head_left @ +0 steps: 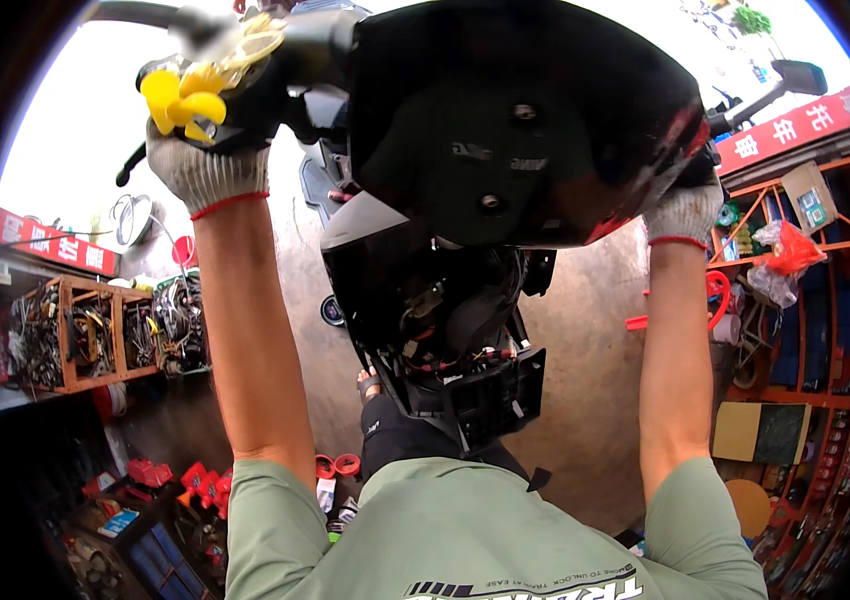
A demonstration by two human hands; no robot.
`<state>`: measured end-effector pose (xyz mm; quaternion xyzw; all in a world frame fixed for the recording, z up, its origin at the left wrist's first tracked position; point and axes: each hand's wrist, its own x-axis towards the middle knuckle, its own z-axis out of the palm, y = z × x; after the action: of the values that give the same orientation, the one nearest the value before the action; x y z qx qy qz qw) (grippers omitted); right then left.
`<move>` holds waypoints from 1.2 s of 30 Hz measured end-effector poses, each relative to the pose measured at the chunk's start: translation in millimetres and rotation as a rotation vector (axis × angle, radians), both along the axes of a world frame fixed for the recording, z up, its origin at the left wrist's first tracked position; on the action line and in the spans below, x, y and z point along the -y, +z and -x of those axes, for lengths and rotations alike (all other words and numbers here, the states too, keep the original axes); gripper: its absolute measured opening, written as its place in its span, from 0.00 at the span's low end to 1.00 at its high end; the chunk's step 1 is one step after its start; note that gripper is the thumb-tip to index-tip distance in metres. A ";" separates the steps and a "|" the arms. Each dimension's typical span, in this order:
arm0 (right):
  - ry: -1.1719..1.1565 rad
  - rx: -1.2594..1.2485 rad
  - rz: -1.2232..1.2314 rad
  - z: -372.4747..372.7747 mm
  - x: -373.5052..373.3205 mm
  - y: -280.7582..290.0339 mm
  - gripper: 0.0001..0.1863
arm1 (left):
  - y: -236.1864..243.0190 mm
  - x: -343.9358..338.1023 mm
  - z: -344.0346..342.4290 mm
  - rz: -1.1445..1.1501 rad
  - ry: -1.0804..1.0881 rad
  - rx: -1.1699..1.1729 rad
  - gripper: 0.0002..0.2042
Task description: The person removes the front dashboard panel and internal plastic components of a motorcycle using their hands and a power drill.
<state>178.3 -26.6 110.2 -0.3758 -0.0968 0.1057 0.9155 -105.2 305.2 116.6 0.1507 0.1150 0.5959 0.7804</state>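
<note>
A scooter or motorbike with its inner body opened up stands in front of me. My left hand point(207, 165), in a white knit glove with a red cuff, is closed round the left handlebar grip. A yellow propeller ornament point(183, 103) sits just above it, beside a black lever point(132, 166). My right hand point(687, 212), gloved the same way, is closed at the right handlebar end, its fingers mostly hidden behind a large glossy black cover point(505, 130). That cover spans the space between my hands. Below it, wires and connectors point(475, 355) show inside the black body point(385, 330).
Orange-framed shelves crowded with cables point(95, 335) line the left. On the right stands an orange rack point(825, 390) with packaged parts and a red plastic bag point(795, 248). A mirror point(800, 77) juts out upper right. Red rolls point(347, 464) lie near my leg.
</note>
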 end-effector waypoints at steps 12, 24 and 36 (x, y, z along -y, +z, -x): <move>0.148 0.102 -0.067 -23.9 24.5 -53.1 0.24 | 9.4 -5.2 -2.7 -0.427 -0.195 0.327 0.17; -0.122 -0.009 0.109 21.2 26.8 -41.4 0.22 | 25.3 20.9 3.5 -0.341 -0.281 0.276 0.18; 0.725 -0.103 -0.248 -48.7 2.0 0.1 0.23 | -35.1 -60.5 -30.2 -0.343 -0.510 0.583 0.21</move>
<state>227.0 -28.6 110.3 -0.1978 -0.1894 0.4285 0.8611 -75.0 365.8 81.6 0.1269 -0.2524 0.4119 0.8663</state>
